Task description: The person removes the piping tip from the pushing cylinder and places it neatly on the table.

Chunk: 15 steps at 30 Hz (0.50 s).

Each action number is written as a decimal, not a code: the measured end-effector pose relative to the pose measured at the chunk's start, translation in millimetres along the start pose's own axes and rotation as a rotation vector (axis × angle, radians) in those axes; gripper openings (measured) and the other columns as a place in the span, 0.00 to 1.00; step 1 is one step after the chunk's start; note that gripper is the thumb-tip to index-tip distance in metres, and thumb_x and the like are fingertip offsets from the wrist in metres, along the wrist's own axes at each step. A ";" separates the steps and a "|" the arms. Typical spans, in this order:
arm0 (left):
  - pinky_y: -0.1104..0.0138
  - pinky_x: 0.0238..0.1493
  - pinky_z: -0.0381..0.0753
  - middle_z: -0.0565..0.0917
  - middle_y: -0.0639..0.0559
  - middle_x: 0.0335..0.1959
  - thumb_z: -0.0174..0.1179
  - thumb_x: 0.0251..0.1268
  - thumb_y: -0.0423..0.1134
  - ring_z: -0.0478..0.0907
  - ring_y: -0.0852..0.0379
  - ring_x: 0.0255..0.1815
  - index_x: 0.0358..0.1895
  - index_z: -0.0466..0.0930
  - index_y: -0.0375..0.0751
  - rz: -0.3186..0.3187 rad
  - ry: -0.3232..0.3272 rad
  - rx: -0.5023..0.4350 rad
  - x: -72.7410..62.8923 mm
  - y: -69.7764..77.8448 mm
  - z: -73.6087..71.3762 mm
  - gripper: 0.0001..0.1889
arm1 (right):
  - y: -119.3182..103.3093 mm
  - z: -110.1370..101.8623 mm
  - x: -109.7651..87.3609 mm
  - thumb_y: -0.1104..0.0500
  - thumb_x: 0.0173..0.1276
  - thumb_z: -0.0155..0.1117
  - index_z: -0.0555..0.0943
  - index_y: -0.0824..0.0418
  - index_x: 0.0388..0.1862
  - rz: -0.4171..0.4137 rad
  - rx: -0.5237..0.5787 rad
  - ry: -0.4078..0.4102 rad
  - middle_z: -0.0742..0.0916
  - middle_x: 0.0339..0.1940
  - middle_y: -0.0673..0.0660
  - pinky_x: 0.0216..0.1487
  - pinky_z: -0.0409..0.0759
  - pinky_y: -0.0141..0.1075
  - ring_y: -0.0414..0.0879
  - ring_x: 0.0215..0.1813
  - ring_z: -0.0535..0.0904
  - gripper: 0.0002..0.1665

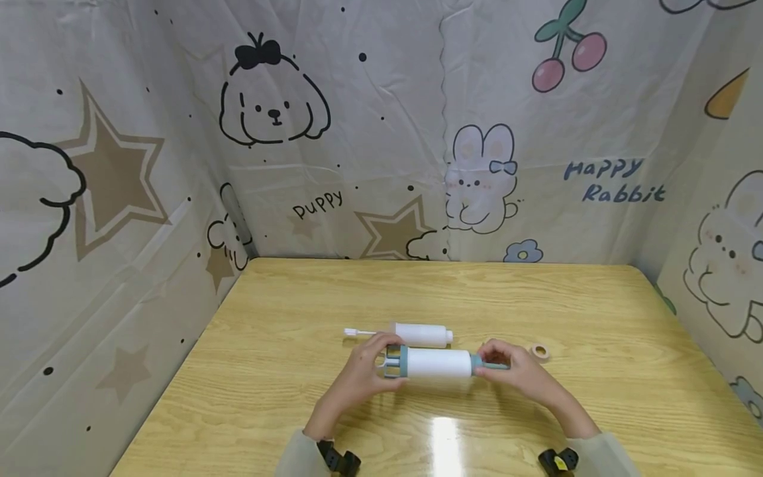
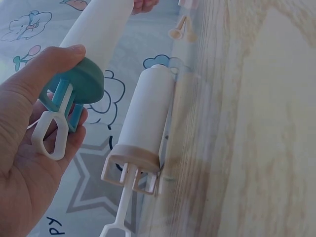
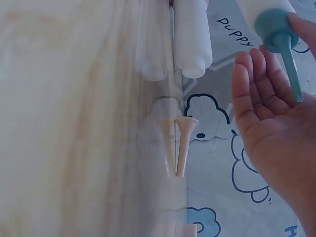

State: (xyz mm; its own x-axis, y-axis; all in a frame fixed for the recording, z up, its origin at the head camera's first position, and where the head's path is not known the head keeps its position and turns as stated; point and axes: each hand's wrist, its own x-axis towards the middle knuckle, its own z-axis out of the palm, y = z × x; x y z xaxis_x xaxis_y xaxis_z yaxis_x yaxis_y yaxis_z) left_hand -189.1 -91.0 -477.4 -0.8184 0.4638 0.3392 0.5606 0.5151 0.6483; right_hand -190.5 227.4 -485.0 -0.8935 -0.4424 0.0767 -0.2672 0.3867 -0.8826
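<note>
Between the two hands lies a large syringe (image 1: 438, 363) with a white barrel, teal collars and a long teal nozzle, held level over the table. My left hand (image 1: 363, 370) grips its handle end, thumb on the teal collar (image 2: 84, 84) in the left wrist view, fingers behind the white plunger loop (image 2: 61, 143). At the other end, my right hand (image 1: 518, 371) holds the teal nozzle base (image 3: 274, 29) between thumb and fingers; the nozzle (image 3: 294, 74) points across the palm. Just behind lies a second white syringe (image 1: 420, 334) with a beige collar (image 2: 133, 155) and its plunger (image 2: 126, 197) drawn out.
A beige nozzle (image 3: 182, 145) stands on the table near the right hand. Beyond that hand is a small beige ring-shaped part (image 1: 540, 352). The wood-grain table (image 1: 286, 298) is bordered by a printed fabric backdrop (image 1: 381, 132) at the back and sides.
</note>
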 end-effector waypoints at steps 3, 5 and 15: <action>0.60 0.51 0.84 0.80 0.48 0.56 0.76 0.48 0.37 0.81 0.48 0.52 0.57 0.76 0.40 -0.001 -0.002 -0.007 0.4 -1.1 0.5 0.30 | 0.6 1.8 -0.1 0.59 0.64 0.70 0.79 0.60 0.45 -0.086 -0.018 0.039 0.83 0.42 0.53 0.46 0.80 0.28 0.33 0.43 0.78 0.13; 0.60 0.52 0.84 0.81 0.49 0.55 0.76 0.48 0.38 0.81 0.49 0.52 0.57 0.76 0.40 0.001 -0.002 -0.009 0.5 -1.5 0.7 0.29 | 1.3 2.9 0.0 0.61 0.62 0.72 0.78 0.59 0.45 -0.161 -0.044 0.063 0.82 0.41 0.51 0.46 0.80 0.28 0.32 0.43 0.78 0.15; 0.55 0.51 0.84 0.80 0.48 0.55 0.76 0.49 0.36 0.81 0.47 0.52 0.57 0.76 0.39 -0.012 -0.001 -0.048 0.0 -2.2 0.7 0.29 | 0.9 5.5 1.6 0.66 0.56 0.75 0.76 0.58 0.47 -0.360 -0.136 0.118 0.81 0.43 0.51 0.47 0.81 0.28 0.31 0.45 0.76 0.22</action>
State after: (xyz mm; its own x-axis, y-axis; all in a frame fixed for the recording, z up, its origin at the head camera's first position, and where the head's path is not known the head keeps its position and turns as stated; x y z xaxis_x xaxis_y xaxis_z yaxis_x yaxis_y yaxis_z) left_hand -190.2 -91.6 -479.3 -0.8251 0.4582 0.3305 0.5438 0.4856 0.6845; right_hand -190.1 222.6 -488.2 -0.7676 -0.4760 0.4293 -0.6086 0.3310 -0.7211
